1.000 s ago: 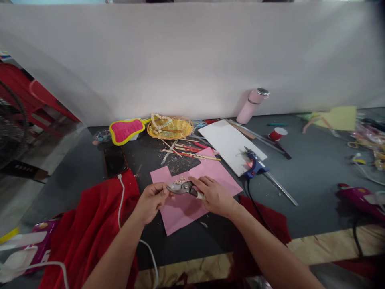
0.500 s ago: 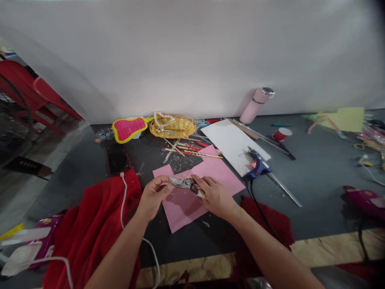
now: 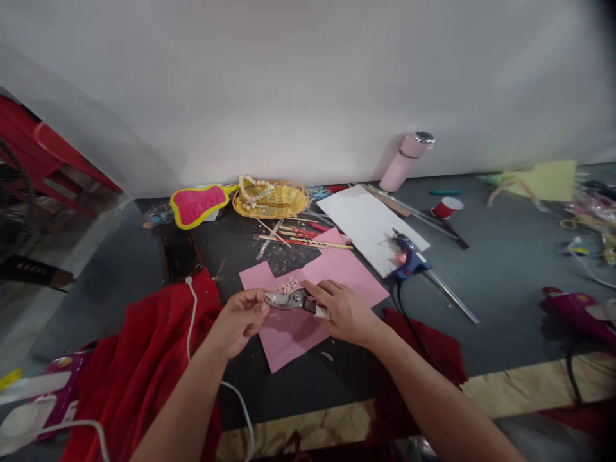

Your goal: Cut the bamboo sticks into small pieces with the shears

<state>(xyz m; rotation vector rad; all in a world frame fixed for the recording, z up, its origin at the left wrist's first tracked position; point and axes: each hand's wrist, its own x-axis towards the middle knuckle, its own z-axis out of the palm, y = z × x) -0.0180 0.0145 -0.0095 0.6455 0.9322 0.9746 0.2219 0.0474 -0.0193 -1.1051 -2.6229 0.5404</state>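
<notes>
- The right hand (image 3: 344, 312) is clamped on the handles of a pair of pruning shears (image 3: 289, 300), its thumb lying along the top near the pivot.
- The left hand (image 3: 239, 322) is at the blade tip, thumb and forefinger drawn near each other; whether they grip the blade or a small piece there, I cannot tell.
- The shears lie crosswise between the two hands, blades toward the left one, above a cut sheet of pink paper (image 3: 291, 343).
- Small pale pieces (image 3: 289, 285) sit in a loose heap on the paper, just beyond the blades.
- The paper rests on a dark tabletop (image 3: 510, 269).
- Beyond it, thin sticks (image 3: 312, 242) cross one another among pale crumbs.
- Behind the sticks stands a yellow woven basket (image 3: 289, 208) with a beaded string (image 3: 246, 200) in it.
- Right of the paper, a blue glue gun (image 3: 409, 263) lies partly over a white board (image 3: 363, 215).
- A pink bottle (image 3: 402, 167) stands near the wall.
- On the left, a phone (image 3: 181, 255) lies just beyond a red cloth (image 3: 154, 346), with a white cable (image 3: 191, 321) running over the cloth.
</notes>
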